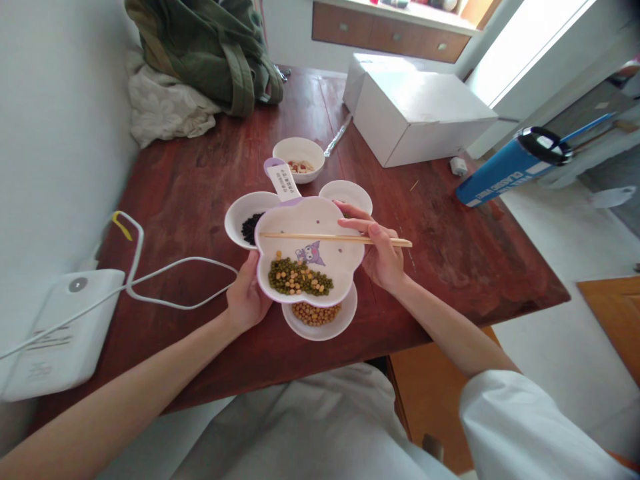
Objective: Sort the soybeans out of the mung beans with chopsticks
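Observation:
A flower-shaped white plate with a purple rim (320,223) is held tilted above the table, with green and yellow beans heaped at its near edge. My left hand (246,298) grips its left rim from below. My right hand (381,250) holds its right rim and pins a pair of wooden chopsticks (310,236) that lie across the plate. Under the plate stand small white bowls: one with black beans (245,223), one with yellow beans (320,319), and one on the far right (349,193).
A further bowl with reddish pieces (299,159) stands behind the plate. White boxes (415,113) sit at the back right, a green bag on cloth (210,47) at the back left. A white device with a cable (60,327) lies left. A blue bottle (510,167) leans at the table's right edge.

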The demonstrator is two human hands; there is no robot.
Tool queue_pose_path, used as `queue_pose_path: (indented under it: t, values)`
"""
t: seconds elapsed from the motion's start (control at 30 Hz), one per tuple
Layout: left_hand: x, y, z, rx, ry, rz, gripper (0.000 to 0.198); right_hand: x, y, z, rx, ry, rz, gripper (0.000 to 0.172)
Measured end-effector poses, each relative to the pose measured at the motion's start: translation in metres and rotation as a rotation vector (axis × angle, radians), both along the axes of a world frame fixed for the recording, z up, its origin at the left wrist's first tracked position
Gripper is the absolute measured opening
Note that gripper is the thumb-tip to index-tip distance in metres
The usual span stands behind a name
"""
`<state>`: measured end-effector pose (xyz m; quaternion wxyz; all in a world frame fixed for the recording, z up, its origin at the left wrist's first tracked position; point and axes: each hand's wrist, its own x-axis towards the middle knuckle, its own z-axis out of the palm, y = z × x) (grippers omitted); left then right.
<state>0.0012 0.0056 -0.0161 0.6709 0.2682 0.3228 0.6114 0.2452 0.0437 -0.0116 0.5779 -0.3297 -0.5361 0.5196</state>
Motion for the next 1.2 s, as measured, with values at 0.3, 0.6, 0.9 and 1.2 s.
queue_pose_path:
  t: [0.3, 0.6, 0.9, 1.2]
  values:
    - [-0.006, -0.005, -0.016, 0.048, 0.087, -0.132, 0.043, -0.005, -0.017, 0.001, 0.02, -0.058, -0.07, 0.041]
    - [0.002, 0.0, 0.006, -0.099, 0.011, -0.085, 0.044, 0.008, -0.005, 0.009, 0.218, -0.115, -0.165, 0.045]
    - [-0.001, -0.001, -0.002, -0.095, 0.111, 0.125, 0.035, 0.005, -0.008, 0.013, 0.199, -0.058, -0.11, 0.048]
    - [0.0, -0.002, 0.002, -0.072, 0.112, 0.081, 0.039, 0.019, -0.004, 0.016, 0.246, -0.096, -0.04, 0.073]
